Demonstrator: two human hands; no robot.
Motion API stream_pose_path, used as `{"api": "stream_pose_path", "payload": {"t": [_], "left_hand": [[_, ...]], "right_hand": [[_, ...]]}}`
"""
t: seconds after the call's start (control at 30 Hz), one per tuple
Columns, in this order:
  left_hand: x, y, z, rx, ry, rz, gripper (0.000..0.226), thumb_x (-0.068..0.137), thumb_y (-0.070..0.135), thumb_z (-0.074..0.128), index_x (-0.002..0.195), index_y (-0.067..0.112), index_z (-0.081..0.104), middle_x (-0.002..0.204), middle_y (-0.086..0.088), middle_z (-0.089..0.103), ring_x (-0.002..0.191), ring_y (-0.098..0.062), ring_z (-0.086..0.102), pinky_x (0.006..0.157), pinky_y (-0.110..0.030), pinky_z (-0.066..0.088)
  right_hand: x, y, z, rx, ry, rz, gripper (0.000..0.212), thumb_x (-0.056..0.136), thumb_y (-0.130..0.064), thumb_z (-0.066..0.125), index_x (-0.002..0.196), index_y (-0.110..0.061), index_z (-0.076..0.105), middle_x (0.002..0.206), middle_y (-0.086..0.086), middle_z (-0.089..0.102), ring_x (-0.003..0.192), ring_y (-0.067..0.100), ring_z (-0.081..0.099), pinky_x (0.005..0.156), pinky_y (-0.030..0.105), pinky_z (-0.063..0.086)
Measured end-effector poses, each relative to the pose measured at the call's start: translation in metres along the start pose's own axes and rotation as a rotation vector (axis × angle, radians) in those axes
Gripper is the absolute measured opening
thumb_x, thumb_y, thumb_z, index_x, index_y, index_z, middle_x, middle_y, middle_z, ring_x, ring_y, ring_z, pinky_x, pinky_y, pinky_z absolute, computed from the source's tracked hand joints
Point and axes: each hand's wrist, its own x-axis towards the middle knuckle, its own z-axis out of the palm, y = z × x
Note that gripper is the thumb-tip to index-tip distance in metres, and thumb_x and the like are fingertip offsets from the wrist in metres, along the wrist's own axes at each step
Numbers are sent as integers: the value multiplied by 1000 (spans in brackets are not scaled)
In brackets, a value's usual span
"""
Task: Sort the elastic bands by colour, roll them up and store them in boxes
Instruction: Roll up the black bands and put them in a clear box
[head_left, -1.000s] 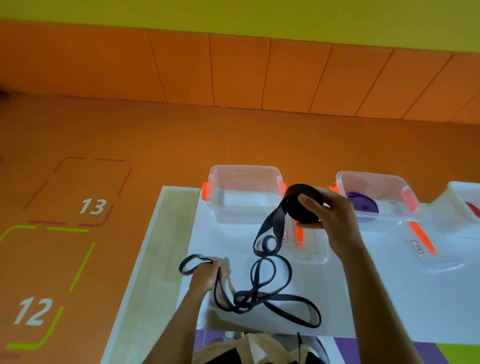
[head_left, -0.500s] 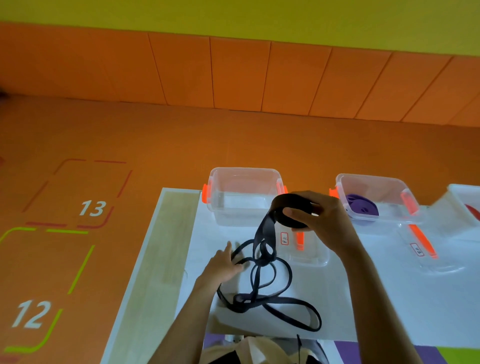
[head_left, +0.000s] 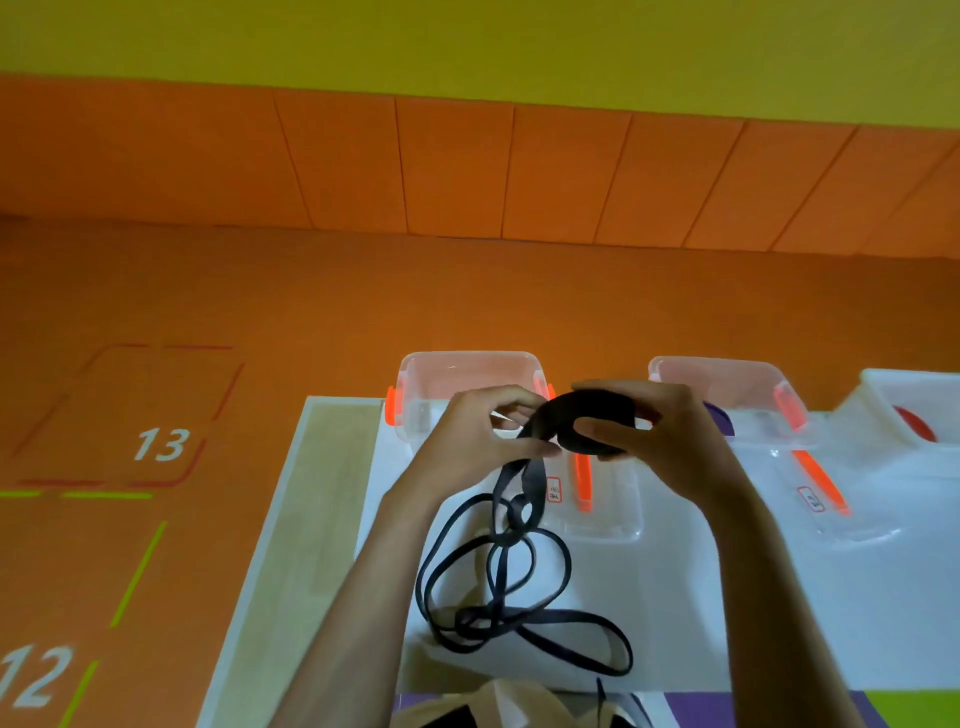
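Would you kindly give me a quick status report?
Both hands, left hand and right hand, on black band, partly rolled. Loose tail tangled on table. Nearest box unblocked.

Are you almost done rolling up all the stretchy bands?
Partly. A purple roll and a red one already sit in their boxes. Both hands, left hand and right hand, are winding the black band; its tail lies loose on the table, and the left box looks empty.

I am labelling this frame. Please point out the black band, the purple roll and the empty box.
black band (head_left: 587, 423), head view, on the rolled part between the hands
purple roll (head_left: 719, 420), head view, on its visible edge
empty box (head_left: 467, 358), head view, on its far rim
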Motion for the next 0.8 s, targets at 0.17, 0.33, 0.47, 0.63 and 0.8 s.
{"api": "stream_pose_path", "payload": {"t": [0.17, 0.33, 0.47, 0.63, 0.8], "left_hand": [[5, 10, 1, -58, 74, 101, 56, 74, 44, 93, 126, 42, 70, 124, 19, 73, 118, -3, 67, 100, -21, 51], [-14, -48, -13, 26, -147, -279, 107, 66, 57, 95, 153, 60, 32, 152, 26, 44, 144, 2, 39, 110, -28, 37], [-40, -111, -5, 109, -150, -629, 80, 82, 48, 89, 150, 36, 48, 142, 4, 55, 130, -18, 57, 106, -34, 47], [-53, -146, 29, -62, -18, -746, 37, 95, 45, 75, 124, 25, 63, 128, -4, 68, 108, -19, 70, 88, -31, 54], [-45, -148, 47, -233, 153, -692, 45, 90, 49, 81, 129, 36, 63, 135, 0, 61, 121, -22, 66, 109, -45, 53]], "right_hand": [[4, -9, 1, 199, 83, -35, 34, 89, -41, 81, 121, -28, 77, 112, -1, 79, 106, 23, 77, 67, 43, 67], [9, -16, 9, 338, 183, 3, 40, 85, -44, 84, 120, -24, 78, 112, 6, 78, 105, 30, 76, 67, 43, 67], [13, -22, 18, 405, 210, 17, 36, 87, -39, 83, 119, -23, 78, 112, 7, 78, 103, 31, 77, 65, 42, 66], [18, -30, 24, 449, 210, -4, 37, 88, -39, 81, 121, -23, 76, 113, 8, 78, 105, 32, 76, 66, 45, 66], [22, -35, 22, 492, 204, -20, 40, 90, -36, 80, 125, -17, 75, 115, 14, 76, 106, 38, 75, 68, 53, 65]]}}
